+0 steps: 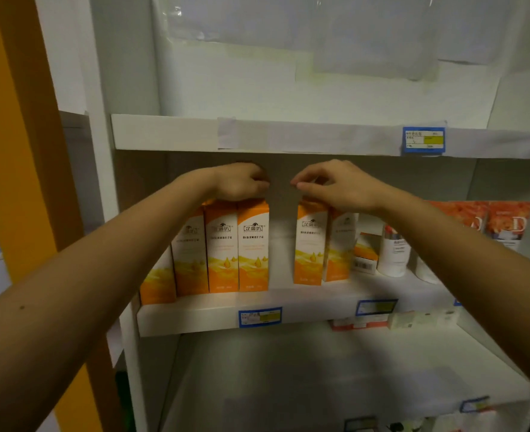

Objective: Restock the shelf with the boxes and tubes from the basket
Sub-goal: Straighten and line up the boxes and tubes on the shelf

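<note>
Upright orange-and-white cardboard boxes are gripped at their tops along the white shelf's front edge, left hand closed on 1 group, right hand pinching another, a gap between.

Your left hand covered the tops of the left group of orange boxes, and your right hand hid the tops of the right pair, so you could not tell whether either hand gripped a box. Your left forearm cut across the leftmost box. The print on the boxes and on the blue price tags was too small to read. Your right forearm hid part of the white bottle and the orange packets. The lowest shelf's goods were cropped by the bottom edge
</note>
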Motion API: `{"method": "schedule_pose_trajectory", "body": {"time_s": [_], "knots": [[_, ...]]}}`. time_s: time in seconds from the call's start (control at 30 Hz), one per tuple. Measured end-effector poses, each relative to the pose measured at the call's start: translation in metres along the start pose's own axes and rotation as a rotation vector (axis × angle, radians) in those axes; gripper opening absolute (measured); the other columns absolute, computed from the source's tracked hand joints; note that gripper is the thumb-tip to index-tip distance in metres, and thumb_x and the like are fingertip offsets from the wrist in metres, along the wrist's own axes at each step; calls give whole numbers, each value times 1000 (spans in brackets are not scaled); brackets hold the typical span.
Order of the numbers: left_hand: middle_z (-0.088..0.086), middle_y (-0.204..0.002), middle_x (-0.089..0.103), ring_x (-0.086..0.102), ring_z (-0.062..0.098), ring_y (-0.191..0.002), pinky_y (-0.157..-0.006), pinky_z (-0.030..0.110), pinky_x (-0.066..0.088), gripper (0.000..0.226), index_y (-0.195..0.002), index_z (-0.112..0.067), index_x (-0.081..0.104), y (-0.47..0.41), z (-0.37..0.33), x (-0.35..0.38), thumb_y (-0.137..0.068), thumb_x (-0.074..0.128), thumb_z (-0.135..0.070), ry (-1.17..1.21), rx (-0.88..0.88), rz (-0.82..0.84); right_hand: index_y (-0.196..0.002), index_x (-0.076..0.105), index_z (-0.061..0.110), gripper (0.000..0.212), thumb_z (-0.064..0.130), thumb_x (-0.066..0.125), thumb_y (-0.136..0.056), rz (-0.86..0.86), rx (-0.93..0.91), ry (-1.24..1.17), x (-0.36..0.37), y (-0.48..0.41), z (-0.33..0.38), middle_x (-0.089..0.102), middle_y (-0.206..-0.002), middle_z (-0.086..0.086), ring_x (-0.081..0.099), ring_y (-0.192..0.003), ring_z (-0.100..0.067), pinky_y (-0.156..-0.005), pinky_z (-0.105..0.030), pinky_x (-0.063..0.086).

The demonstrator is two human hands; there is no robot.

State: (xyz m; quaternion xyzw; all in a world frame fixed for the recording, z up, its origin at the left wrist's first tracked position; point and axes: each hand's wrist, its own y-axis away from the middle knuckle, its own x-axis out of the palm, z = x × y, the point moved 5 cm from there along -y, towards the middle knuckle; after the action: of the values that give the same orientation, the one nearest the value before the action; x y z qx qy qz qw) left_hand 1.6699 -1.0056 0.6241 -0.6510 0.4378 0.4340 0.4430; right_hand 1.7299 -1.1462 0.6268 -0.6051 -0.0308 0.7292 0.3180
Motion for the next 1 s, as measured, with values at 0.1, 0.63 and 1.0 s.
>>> {"method": "schedule_pose_trajectory", "body": {"time_s": [0.1, 0.63, 1.0], "knots": [[9, -138, 51, 48, 23, -126, -108, 35, 36, 41, -132, -8, 48, -12, -10, 9, -97, 41, -27, -11, 42, 9, -123, 59, 17, 32, 26, 49, -94, -2, 60, 85, -11, 7, -19, 60, -126, -5, 48, -98, -8, -83, -25, 41], [3, -131, 57, 50, 20, -123, -110, 38, 35, 33, -123, -19, 57, -50, -52, 27, -93, 49, -31, -35, 112, 179, -115, 63, 28, 40, 38, 69, -77, 38, 64, 300, -1, 16, -35, 59, -118, 3, 46, -92, -7, -76, -28, 42], [7, -133, 55, 51, 25, -124, -109, 40, 38, 49, -129, -14, 47, -50, -43, 25, -85, 62, -30, 20, 18, 156, -101, 64, 24, 33, 41, 72, -74, 28, 53, 324, 1, 10, -29, 58, -98, 7, 53, -92, -12, -71, -30, 43]]}}
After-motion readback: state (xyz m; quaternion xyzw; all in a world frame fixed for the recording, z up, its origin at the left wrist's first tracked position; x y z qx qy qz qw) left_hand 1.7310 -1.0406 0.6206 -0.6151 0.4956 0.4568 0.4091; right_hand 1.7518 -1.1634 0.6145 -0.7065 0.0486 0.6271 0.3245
